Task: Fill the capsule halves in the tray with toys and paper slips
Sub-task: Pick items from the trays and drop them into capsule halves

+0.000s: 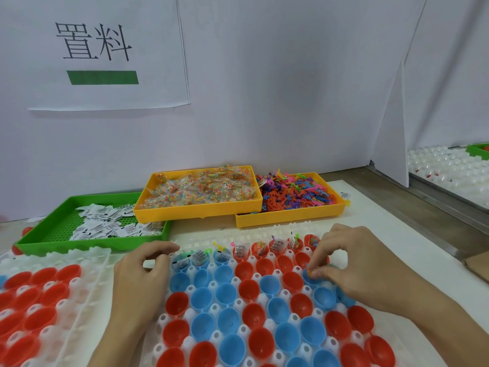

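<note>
Only the tray's far row is filled; right hand pinches a small toy over the second, left hand curled, seemingly empty.

I count two hands at work, my left hand and my right hand. There are three supply trays by the wall: one green tray of paper slips, one yellow tray of bagged beads, and a second yellow tray of small plastic toys. Two white capsule trays lie near me, the main one and another on my left. In the main tray's far row I count eight filled halves, three blue and five red. One paper sign hangs on the wall. The slips, bags and toys are too many to count
</note>
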Tool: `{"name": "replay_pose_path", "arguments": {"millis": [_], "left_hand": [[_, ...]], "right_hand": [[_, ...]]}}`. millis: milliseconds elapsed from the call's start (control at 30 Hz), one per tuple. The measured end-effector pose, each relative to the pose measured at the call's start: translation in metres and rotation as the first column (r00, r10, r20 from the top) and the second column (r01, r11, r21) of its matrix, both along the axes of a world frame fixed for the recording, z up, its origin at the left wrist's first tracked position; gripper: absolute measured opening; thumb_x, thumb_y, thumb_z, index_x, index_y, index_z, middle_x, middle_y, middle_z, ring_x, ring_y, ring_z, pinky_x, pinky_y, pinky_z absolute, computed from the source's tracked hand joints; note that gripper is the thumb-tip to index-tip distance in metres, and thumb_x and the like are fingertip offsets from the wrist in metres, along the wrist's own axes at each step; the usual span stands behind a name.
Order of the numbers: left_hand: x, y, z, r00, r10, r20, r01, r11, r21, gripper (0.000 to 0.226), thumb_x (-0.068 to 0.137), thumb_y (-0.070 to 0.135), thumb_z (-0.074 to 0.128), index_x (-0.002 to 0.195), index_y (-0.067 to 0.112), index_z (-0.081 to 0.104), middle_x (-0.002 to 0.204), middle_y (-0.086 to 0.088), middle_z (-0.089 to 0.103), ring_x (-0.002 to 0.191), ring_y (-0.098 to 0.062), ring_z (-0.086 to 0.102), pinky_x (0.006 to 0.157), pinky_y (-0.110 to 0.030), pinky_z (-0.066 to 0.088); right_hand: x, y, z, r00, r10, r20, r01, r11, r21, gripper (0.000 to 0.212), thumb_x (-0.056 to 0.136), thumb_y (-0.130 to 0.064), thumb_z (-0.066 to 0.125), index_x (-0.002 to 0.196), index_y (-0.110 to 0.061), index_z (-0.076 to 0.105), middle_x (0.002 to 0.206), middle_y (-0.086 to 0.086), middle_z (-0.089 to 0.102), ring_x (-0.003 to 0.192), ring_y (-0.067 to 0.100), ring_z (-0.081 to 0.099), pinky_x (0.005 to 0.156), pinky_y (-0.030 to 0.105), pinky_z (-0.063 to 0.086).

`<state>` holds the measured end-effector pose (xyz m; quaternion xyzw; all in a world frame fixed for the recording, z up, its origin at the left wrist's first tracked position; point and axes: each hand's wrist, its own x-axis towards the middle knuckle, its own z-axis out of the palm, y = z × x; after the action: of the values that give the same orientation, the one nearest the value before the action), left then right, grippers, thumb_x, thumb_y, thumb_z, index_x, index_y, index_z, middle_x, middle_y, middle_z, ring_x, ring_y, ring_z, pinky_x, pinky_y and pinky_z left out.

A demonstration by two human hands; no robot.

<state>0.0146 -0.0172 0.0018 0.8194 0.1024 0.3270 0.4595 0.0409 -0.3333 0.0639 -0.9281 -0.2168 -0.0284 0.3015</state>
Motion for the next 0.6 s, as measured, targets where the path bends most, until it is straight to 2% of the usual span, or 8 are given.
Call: {"name": "replay_pose_path", "arguments": {"millis": [233,333,500,600], "left_hand": [[-0.0001,0.0007,-0.0002,1.0,-0.004,-0.004,0.004,1.0,0.001,0.038,0.083,-0.012,0.054,0.078,0.018,0.076,0.083,0.008,0.073,0.085,0.007,0.063,0.065,0.001,0.042],[0.0,0.0005,-0.0009,1.0,-0.004,-0.003,0.004,1.0,-0.003,0.037,0.083,-0.012,0.054,0.078,0.017,0.076,0.083,0.007,0.074,0.086,-0.001,0.065,0.065,0.001,0.042],[-0.0001,0.0014,-0.002,1.0,-0.004,-0.005,0.004,1.0,-0.003,0.038,0.083,-0.01,0.055,0.077,0.02,0.076,0.083,0.008,0.074,0.087,-0.004,0.066,0.065,0.001,0.042],[0.0004,0.0021,-0.0026,1.0,-0.004,-0.01,0.004,1.0,-0.01,0.037,0.084,-0.01,0.055,0.078,0.02,0.076,0.084,0.008,0.074,0.086,0.002,0.065,0.065,0.001,0.042]], "right_hand": [[0.0005,0.0031,0.0,0.999,-0.035,-0.009,0.035,0.999,-0.026,0.034,0.073,-0.023,0.087,0.058,-0.046,0.067,0.081,-0.012,0.062,0.08,0.005,0.061,0.073,0.022,0.047],[0.0001,0.0035,0.0003,0.999,-0.037,0.016,0.037,0.997,-0.065,0.035,0.073,-0.025,0.087,0.057,-0.046,0.065,0.082,-0.013,0.06,0.081,0.005,0.059,0.075,0.023,0.048],[-0.0002,0.0005,0.0001,0.998,-0.026,0.055,0.033,0.99,-0.139,0.022,0.077,-0.029,0.083,0.064,-0.042,0.071,0.084,-0.019,0.059,0.088,0.001,0.054,0.081,0.023,0.047],[-0.0013,-0.0007,0.0006,0.995,0.007,0.102,0.014,0.978,-0.208,0.008,0.081,-0.033,0.079,0.075,-0.037,0.076,0.086,-0.026,0.059,0.099,-0.002,0.048,0.089,0.024,0.044]]}}
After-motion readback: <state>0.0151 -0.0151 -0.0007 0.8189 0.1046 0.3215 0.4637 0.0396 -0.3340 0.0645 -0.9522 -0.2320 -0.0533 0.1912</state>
